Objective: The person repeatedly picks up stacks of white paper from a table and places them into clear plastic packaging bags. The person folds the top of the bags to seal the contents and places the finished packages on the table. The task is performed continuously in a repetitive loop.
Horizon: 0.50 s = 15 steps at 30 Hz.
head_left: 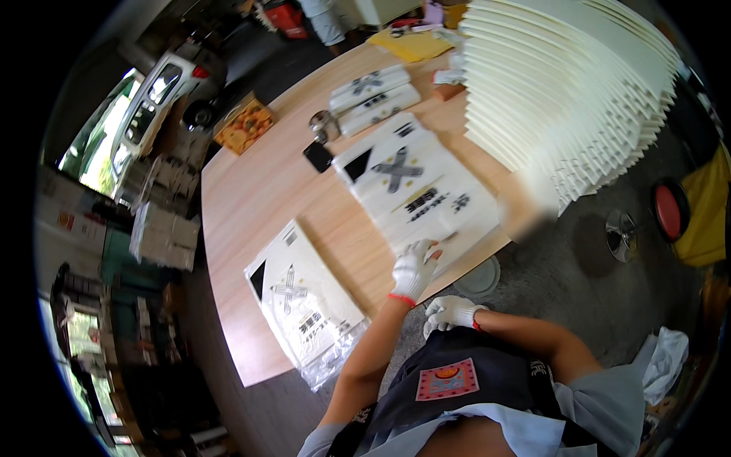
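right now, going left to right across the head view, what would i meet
Silver vehicle, plastic-wrapped white packet, left hand over the near end of the large printed sheet, tall stack of white pieces, yellow item.

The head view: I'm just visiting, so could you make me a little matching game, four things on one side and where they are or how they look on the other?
Things:
1. phone
2. apron
3. middle printed pack
4. layered stack

Looks and places:
A. mostly white, nearest the left grip
B. cream, at the picture's upper right
C. black, lying on the table
D. dark, with a red-bordered patch

Pairs: 1-C, 2-D, 3-A, 4-B.
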### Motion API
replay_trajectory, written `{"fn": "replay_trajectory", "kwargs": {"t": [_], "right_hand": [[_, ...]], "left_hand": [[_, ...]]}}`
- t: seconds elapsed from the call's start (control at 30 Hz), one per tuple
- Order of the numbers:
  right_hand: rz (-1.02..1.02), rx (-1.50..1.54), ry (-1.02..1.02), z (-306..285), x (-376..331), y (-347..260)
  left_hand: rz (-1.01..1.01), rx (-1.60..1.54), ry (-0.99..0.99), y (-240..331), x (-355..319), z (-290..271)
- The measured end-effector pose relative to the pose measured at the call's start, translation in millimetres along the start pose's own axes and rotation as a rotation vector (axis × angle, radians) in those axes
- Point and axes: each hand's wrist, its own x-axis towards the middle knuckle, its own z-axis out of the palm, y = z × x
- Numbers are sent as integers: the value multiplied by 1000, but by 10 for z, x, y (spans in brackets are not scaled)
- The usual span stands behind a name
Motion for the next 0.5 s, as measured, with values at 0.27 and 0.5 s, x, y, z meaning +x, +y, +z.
{"fn": "replay_trajectory", "kwargs": {"t": [0.27,0.5], "right_hand": [[-59,317,113,-638,-469,200],[-181,442,197,-1237,-365,-257]], "left_hand": [[-93,-69,-243,-139,696,617],[-217,-285,-294,-75,742,388]]}}
